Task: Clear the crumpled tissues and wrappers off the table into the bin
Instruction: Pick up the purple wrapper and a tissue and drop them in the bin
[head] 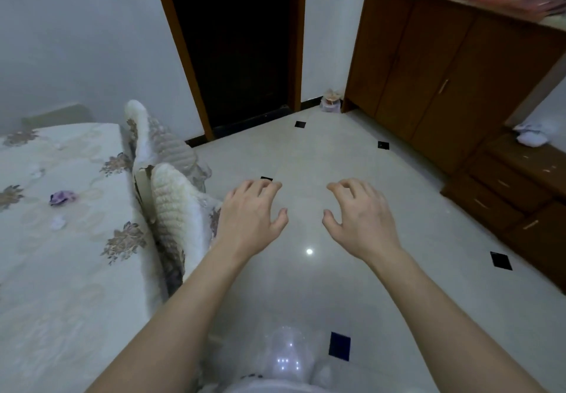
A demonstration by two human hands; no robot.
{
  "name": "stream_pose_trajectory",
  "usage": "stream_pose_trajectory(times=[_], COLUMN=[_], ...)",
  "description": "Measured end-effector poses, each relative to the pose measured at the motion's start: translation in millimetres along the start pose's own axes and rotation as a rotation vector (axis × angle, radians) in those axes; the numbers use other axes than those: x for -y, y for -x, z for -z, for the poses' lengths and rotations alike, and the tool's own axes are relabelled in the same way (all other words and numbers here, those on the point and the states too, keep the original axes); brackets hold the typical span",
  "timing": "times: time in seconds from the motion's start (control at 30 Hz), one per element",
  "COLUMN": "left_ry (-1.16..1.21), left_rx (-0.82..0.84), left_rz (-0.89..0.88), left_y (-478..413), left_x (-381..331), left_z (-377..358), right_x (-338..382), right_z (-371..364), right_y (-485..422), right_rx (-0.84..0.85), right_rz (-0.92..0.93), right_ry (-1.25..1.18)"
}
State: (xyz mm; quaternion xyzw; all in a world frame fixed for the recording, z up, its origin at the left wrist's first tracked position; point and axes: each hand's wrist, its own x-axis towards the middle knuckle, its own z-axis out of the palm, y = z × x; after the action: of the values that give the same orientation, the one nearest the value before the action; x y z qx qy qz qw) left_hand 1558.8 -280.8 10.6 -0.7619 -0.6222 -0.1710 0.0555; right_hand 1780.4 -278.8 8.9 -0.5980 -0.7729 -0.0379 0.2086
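Holding our left hand (249, 218) and right hand (360, 218) empty over the floor (337, 153), fingers (263, 187) loosely spread, we judge little done: a purple wrapper (62, 198) and white tissue (58, 223) lie on the worktop (76, 270).

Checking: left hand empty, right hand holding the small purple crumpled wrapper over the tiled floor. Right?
Not quite. The right hand holds nothing, fingers loosely curled over the pale tiled floor. The small purple crumpled wrapper lies on the floral-clothed table at the left, as the head view shows. The left hand is empty, as you said.
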Motion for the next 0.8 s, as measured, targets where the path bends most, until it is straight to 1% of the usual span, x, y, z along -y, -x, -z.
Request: stream_pose_trajectory(times=[0.17, 0.4, 0.57, 0.8], left_ry=[-0.032, -0.052, -0.088, -0.094], left_rx=[-0.001, -0.028, -0.053, -0.055], left_rz=[0.102, 0.207, 0.275, 0.360], left_y=[-39.0, -96.0, -157.2, -252.7], left_x=[8.7, 44.0, 84.5, 167.9], left_z=[-12.8, -39.1, -66.2, -98.4], right_x=[-25.8, -28.8, -27.1, -9.4], right_z=[-20.9, -68.9, -110.4, -179.7], right_y=[-57.3, -140.3, -218.3, -350.6], right_rx=[0.039, 0.087, 0.117, 0.176], right_rz=[0.073, 0.164, 0.235, 0.292], right_ry=[-0.048, -0.118, -0.137, -0.153])
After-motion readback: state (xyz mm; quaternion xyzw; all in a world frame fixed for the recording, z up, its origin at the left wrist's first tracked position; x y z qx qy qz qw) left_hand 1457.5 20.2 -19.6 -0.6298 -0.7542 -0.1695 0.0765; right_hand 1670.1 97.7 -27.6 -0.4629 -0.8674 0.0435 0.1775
